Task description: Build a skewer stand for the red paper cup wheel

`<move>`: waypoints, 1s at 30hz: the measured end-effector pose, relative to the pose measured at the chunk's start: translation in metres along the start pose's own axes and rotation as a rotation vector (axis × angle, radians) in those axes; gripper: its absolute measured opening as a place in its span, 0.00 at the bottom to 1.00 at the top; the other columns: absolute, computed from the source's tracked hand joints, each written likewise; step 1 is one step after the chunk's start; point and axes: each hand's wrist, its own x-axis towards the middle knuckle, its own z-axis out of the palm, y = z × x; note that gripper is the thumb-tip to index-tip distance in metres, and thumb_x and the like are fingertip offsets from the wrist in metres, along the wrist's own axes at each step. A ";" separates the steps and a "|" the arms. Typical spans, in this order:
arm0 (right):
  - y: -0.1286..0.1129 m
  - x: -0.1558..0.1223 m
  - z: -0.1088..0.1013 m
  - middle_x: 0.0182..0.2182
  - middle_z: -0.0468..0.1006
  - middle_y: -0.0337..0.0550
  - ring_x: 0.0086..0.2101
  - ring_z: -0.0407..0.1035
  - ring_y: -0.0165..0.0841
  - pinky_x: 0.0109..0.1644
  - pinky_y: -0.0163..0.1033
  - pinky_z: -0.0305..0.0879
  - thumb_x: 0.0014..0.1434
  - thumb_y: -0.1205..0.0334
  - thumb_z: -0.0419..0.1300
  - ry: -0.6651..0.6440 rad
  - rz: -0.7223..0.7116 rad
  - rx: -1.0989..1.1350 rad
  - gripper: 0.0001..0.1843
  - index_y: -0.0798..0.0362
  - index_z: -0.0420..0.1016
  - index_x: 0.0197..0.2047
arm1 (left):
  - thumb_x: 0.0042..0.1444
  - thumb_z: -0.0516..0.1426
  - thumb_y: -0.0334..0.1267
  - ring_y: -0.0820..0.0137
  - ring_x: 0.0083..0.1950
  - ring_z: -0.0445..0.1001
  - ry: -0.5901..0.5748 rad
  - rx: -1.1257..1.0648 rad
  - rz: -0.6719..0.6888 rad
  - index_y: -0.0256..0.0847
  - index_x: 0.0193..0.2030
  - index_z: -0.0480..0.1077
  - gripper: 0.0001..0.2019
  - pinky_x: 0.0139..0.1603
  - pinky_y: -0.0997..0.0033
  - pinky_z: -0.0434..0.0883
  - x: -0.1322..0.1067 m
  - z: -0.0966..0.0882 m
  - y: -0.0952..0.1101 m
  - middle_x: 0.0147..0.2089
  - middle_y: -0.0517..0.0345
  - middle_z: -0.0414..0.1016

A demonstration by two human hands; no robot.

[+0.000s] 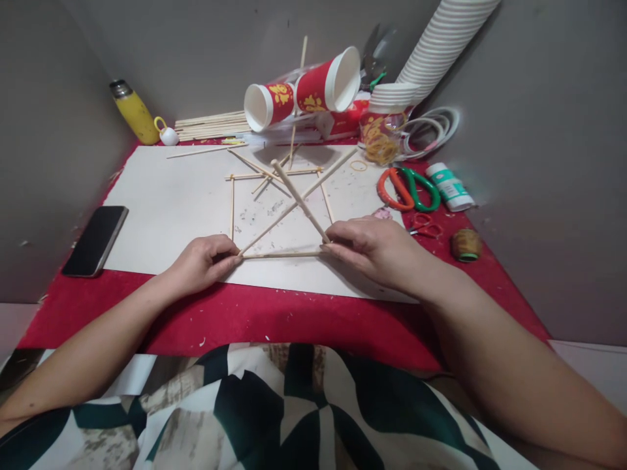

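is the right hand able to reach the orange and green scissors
Likely yes, once it releases the stick frame it pinches: the scissors lie just beyond the right hand, nothing between.

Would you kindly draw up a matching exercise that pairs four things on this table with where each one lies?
Things:
1. phone
2. yellow bottle
3. large scissors
4. nearest stick

Places:
A. pinched at its ends by the left hand and right hand
B. standing at the far left corner of the red cloth
C. right of the white board, beside the glue bottle
D. flat on the red cloth, left of the white board

Pairs: 1-D, 2-B, 3-C, 4-A
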 end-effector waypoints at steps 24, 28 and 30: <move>-0.001 -0.002 0.006 0.25 0.77 0.42 0.27 0.69 0.34 0.33 0.38 0.60 0.64 0.57 0.55 0.058 -0.043 -0.016 0.10 0.52 0.73 0.35 | 0.58 0.55 0.39 0.66 0.39 0.78 0.041 -0.090 -0.179 0.36 0.46 0.78 0.14 0.39 0.69 0.74 -0.006 -0.012 0.000 0.40 0.51 0.82; 0.001 -0.002 0.005 0.27 0.78 0.44 0.29 0.71 0.35 0.35 0.39 0.62 0.65 0.58 0.53 0.032 -0.051 -0.036 0.12 0.52 0.74 0.35 | 0.58 0.56 0.39 0.67 0.38 0.77 0.052 -0.045 -0.124 0.35 0.46 0.77 0.14 0.39 0.69 0.73 -0.006 -0.012 0.005 0.40 0.49 0.81; 0.001 -0.002 0.004 0.29 0.79 0.45 0.30 0.72 0.36 0.36 0.40 0.62 0.65 0.58 0.52 0.017 -0.052 -0.047 0.13 0.52 0.74 0.35 | 0.58 0.58 0.41 0.69 0.35 0.75 0.077 -0.013 -0.081 0.35 0.46 0.77 0.14 0.36 0.71 0.71 -0.005 -0.009 0.006 0.38 0.50 0.80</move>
